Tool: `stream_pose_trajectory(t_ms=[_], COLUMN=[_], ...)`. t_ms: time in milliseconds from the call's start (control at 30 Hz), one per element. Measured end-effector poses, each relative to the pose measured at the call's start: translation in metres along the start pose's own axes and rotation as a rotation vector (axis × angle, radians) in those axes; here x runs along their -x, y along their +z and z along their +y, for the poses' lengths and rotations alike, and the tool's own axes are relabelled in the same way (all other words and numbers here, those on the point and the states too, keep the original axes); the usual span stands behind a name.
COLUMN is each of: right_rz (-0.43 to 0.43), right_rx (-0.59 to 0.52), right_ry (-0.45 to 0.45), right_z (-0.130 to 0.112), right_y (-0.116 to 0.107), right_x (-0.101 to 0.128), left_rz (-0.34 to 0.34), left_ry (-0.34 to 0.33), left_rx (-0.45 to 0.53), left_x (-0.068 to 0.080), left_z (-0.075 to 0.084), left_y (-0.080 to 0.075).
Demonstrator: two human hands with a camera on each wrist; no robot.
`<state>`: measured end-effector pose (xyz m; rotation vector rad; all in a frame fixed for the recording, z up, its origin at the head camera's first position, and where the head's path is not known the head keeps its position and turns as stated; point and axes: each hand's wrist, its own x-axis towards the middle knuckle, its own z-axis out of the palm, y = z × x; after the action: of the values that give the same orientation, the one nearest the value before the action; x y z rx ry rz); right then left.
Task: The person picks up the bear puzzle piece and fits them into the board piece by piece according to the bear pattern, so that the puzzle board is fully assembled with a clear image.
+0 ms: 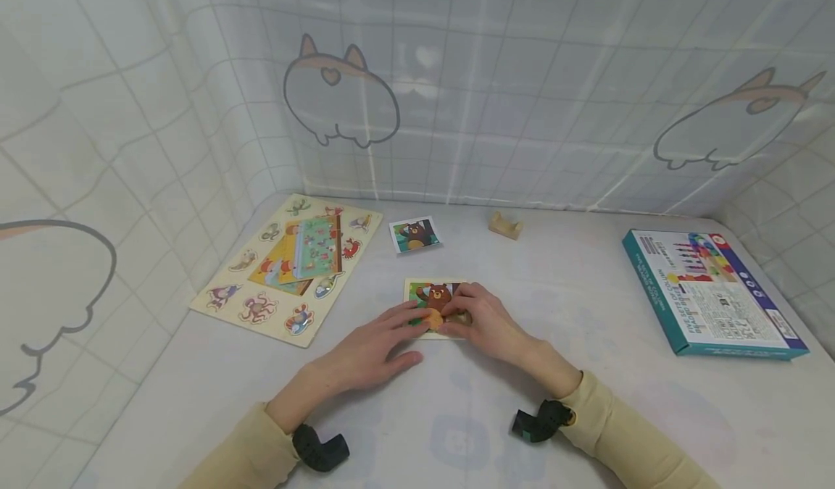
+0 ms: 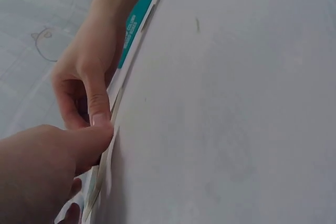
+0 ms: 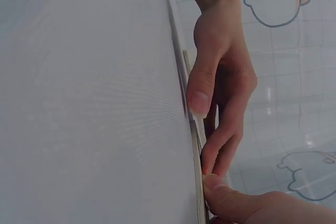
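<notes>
In the head view, a small wooden bear puzzle (image 1: 438, 293) lies on the table between both hands. My left hand (image 1: 378, 344) reaches over its left side, fingers nearly straight, thumb apart on the tablecloth. The left fingertips touch beside a round orange part (image 1: 433, 320) of the puzzle. From the other side, my right hand (image 1: 492, 322) bends its fingers and thumb onto the puzzle's right part and holds it there, covering that corner. The right wrist view shows the thin puzzle edge (image 3: 198, 182) low beside the fingertips of both hands, which nearly meet.
Behind the puzzle lies a bear picture card (image 1: 415, 235), with a small wooden stand (image 1: 505, 226) to its right. At left, a wooden sea-animal board (image 1: 228, 286) carries several picture pieces (image 1: 306, 246). A teal-edged box (image 1: 714, 293) sits at right. Patterned curtains (image 1: 496, 112) enclose the table.
</notes>
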<state>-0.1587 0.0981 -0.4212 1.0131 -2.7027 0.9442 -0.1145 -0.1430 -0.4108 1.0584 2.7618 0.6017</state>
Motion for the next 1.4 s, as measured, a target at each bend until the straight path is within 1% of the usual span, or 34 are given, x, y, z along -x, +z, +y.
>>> stream_pose_trajectory(t_ms=[133,300,400,500,600,700,833,967,1100,1233,1400], right_rz=[-0.008,-0.033,-0.036,-0.031,-0.021,-0.013,-0.008,-0.011,-0.009,-0.004,-0.002], right_rx=[-0.008,-0.044,-0.062,-0.065,-0.062,-0.062,-0.072,-0.078,-0.073,-0.07,-0.07], right_ry=[-0.009,-0.002,0.027,0.077,0.127,0.148,0.139,0.134,0.126,0.122,0.123], right_z=[-0.001,-0.002,-0.001,0.001,0.004,0.005,0.005,0.006,0.007,0.007,0.007], right_y=[-0.002,-0.006,-0.008,-0.009,-0.01,-0.011,-0.012,-0.013,-0.013,-0.013,-0.013], right_x=[-0.001,-0.003,-0.004,-0.004,-0.004,-0.004,-0.004,-0.004,-0.003,-0.003,-0.003], left_rz=[0.024,0.072,0.103,0.121,0.118,0.115,0.112,0.084,0.065,0.068,0.085], left_ry=[-0.02,-0.019,-0.013,-0.013,-0.001,0.028,0.05,0.055,0.052,0.061,0.081], left_rx=[-0.009,-0.073,-0.076,-0.059,-0.052,-0.058,-0.079,-0.096,-0.082,-0.068,-0.08], left_x=[-0.003,-0.009,-0.012,-0.013,-0.014,-0.014,-0.014,-0.014,-0.014,-0.014,-0.014], left_z=[0.004,0.009,0.01,0.009,0.007,0.006,0.006,0.008,0.008,0.007,0.005], left_y=[0.001,0.004,0.005,0.006,0.006,0.006,0.007,0.007,0.006,0.006,0.008])
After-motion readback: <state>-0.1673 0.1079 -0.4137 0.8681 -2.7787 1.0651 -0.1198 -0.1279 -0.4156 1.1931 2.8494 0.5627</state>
